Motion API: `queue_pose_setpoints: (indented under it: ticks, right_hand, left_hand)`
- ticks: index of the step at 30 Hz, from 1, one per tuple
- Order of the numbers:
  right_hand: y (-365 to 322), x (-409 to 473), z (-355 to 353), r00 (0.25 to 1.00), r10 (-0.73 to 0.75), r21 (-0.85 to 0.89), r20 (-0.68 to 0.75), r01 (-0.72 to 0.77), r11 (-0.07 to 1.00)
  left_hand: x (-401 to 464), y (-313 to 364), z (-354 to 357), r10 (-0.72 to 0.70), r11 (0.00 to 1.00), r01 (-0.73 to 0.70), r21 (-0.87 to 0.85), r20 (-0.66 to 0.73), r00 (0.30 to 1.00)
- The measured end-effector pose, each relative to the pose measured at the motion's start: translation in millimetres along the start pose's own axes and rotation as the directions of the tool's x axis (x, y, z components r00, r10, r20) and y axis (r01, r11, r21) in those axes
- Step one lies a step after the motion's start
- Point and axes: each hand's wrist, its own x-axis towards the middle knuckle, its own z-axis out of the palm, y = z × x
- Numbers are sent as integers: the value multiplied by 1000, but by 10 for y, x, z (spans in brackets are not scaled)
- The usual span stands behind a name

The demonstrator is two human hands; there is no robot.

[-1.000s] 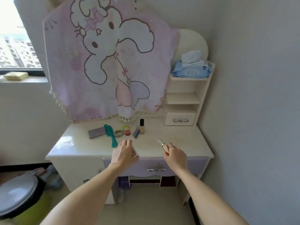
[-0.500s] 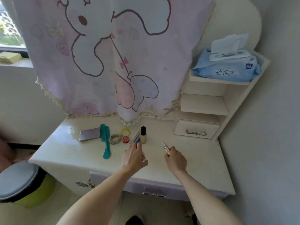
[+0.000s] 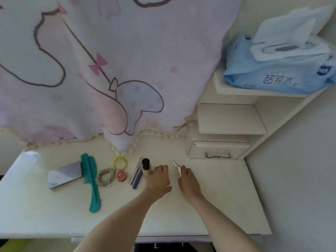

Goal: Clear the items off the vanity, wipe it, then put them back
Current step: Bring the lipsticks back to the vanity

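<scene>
On the cream vanity top [image 3: 218,193] lie a silver case [image 3: 63,174], a teal comb [image 3: 91,180], a scrunchie [image 3: 105,177], a yellow hair tie [image 3: 120,163], a small red tin [image 3: 121,175], pencils [image 3: 136,173] and an upright foundation bottle [image 3: 146,167]. My left hand [image 3: 159,179] is closed just right of the bottle, with a small clear item [image 3: 169,185] peeking out under it. My right hand [image 3: 188,180] grips a slim metallic tube [image 3: 176,167] that points away from me, low over the top.
A pink cartoon blanket [image 3: 109,70] hangs over the mirror and down to the top's back edge. At the right stands a shelf unit [image 3: 231,119] with a small drawer [image 3: 218,150] and a blue wet-wipe pack [image 3: 278,73]. A wall is close on the right.
My head has come closer and tilted down. Both hands have moved forward over the top, the left one up beside the foundation bottle; each still holds its item.
</scene>
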Motion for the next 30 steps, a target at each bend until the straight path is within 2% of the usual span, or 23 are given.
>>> queue_pose_setpoints:
  ticks: [4,7,12,16,20,26,30]
  right_hand:
    - [41,113,50,995,-83,-16,-49,83,996]
    - [101,164,99,987,-106,-16,-124,105,994]
    - [223,227,132,975,-149,-7,-165,150,989]
    - [334,169,102,949,-212,-64,-231,203,977]
    - [415,120,87,958,-203,-49,-201,198,979]
    - [339,71,166,949,-262,84,-175,279,957]
    - [273,-7,155,934,-319,113,-158,338,934]
  left_hand:
    - [191,38,77,90,995,-91,37,33,995]
    - [271,53,99,98,995,-99,22,23,995]
    - [352,19,170,81,997,-81,-6,18,997]
    - [347,19,221,91,995,-91,-34,2,996]
    - [334,17,293,83,994,-83,-76,-3,997]
    - [358,5,367,76,984,-88,-155,-81,994]
    - [335,8,304,71,977,-72,-202,-12,997]
